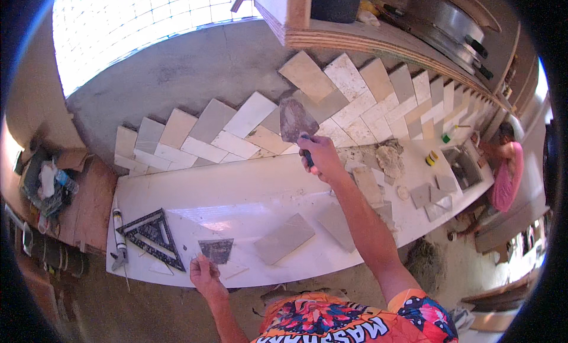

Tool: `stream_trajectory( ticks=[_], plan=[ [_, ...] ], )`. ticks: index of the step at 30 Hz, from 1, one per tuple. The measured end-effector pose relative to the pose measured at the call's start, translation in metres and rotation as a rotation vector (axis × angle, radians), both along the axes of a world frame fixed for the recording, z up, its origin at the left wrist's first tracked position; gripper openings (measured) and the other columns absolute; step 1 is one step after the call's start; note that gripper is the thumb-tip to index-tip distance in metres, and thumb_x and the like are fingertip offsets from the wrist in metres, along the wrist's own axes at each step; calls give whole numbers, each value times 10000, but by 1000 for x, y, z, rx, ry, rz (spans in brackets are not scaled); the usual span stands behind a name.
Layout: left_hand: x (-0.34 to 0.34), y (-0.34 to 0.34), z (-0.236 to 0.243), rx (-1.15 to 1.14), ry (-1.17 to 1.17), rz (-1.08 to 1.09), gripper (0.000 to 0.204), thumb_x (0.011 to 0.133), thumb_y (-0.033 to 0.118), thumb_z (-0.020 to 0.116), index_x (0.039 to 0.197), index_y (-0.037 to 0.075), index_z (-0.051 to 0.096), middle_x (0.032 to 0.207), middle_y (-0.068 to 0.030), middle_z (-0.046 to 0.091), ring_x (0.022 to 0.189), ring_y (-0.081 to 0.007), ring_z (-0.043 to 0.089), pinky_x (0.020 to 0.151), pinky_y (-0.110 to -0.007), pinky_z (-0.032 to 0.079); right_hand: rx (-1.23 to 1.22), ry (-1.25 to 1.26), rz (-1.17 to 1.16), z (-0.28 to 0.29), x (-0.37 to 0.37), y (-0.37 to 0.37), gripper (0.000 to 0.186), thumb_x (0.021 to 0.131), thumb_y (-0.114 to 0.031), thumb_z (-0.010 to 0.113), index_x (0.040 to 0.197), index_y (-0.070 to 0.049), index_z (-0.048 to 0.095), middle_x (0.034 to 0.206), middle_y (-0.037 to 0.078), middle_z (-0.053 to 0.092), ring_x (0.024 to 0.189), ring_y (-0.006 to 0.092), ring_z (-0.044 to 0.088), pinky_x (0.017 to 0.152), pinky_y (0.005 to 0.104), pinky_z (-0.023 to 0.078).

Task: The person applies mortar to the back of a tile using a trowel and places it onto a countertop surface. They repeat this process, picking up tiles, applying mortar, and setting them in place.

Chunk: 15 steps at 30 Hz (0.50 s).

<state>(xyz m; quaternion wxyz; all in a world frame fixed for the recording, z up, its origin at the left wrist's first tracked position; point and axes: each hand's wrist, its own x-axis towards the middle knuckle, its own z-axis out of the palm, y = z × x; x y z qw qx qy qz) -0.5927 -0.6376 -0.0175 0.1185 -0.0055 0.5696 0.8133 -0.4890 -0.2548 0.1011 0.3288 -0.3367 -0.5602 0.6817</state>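
My right hand [320,157] grips the dark handle of a trowel [297,119]. Its mortar-smeared blade points up in front of the wall tiles [251,115], which are set slantwise in beige, grey and white. Low over the front edge of the white countertop [195,192], my left hand [207,277] has its fingers pinched together. The fingertips meet the corner of a dark, flat trapezoid piece [216,251]; whether they hold it or something smaller cannot be made out. Loose grey tiles [285,239] lie between my two arms.
A black triangular square [171,249] and a caulking gun [119,230] lie at the countertop's left end. Rightward are a mortar heap [390,159], tile offcuts [438,204], a yellow roll [431,158] and a sink [467,170]. A person in pink [507,171] is beyond. A wooden shelf [349,38] overhangs the tiles.
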Motion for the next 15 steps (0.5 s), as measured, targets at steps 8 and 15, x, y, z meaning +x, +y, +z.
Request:
stream_trajectory(
  ticks=[8,15],
  plan=[
    [-25,15,-11,117,-5,-225,253,1048,268,692,878,132,564,706,39,548,587,-56,457,512,-236,340,35,-48,-150,18,-23,1,209,945,-176,716,911,19,650,728,64,614,479,125,568,359,288,419],
    [-34,14,-12,143,-63,-238,202,1045,253,689,926,132,581,746,42,573,631,-58,506,516,-241,369,-11,105,-226,4,-53,-16,212,961,-201,711,924,2,666,698,51,614,470,123,567,359,292,417]
  ],
)
